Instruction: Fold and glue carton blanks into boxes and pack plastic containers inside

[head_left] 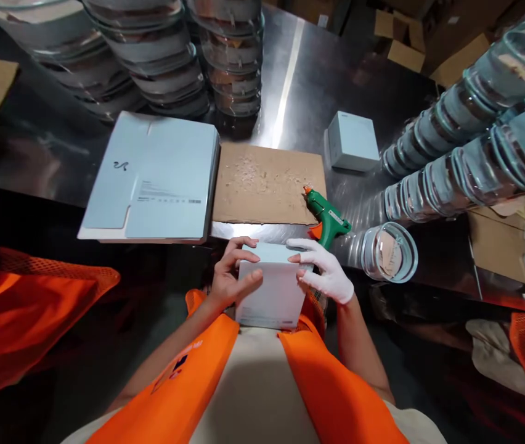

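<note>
I hold a pale blue-grey cardboard box [275, 290] against my chest at the steel table's near edge. My left hand [232, 271], bare, grips its left side with fingers curled over the top. My right hand [325, 268], in a white glove, grips the right side. A green glue gun [328, 217] with an orange tip lies just beyond my right hand. A single glass jar [389, 251] lies on its side to the right of it.
A stack of flat blue-grey box blanks [151, 179] lies left of a glue-spotted cardboard sheet [265, 183]. A finished box [352, 140] stands further back. Stacked glass jars [466, 142] fill the right and back [225, 55]. A co-worker's orange vest [22, 308] is at left.
</note>
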{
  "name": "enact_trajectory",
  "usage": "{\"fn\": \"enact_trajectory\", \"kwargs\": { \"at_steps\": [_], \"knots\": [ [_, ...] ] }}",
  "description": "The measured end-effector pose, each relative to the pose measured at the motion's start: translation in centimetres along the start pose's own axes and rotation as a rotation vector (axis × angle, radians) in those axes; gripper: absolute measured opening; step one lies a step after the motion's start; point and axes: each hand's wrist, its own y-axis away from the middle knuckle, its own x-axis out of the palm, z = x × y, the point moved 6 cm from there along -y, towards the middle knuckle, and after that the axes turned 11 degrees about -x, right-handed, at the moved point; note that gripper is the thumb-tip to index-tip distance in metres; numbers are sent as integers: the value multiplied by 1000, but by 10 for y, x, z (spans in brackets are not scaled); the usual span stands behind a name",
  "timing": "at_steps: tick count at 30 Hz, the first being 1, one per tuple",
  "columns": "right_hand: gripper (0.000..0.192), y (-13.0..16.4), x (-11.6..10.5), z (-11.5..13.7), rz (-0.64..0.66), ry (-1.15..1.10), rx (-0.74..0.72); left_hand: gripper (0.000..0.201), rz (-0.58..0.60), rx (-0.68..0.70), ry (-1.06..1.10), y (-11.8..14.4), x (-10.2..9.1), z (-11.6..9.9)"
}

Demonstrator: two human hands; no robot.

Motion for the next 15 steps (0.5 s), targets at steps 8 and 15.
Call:
{"fn": "enact_trajectory", "kwargs": {
  "at_steps": [8, 15],
  "knots": [
    [39, 128, 12, -12, -179, -261, 728, 23, -287, 6, 75, -9, -33, -25],
    [54, 120, 20, 4, -743, -362, 709, 42, -460, -92, 356, -6, -19, -22]
  ]
}}
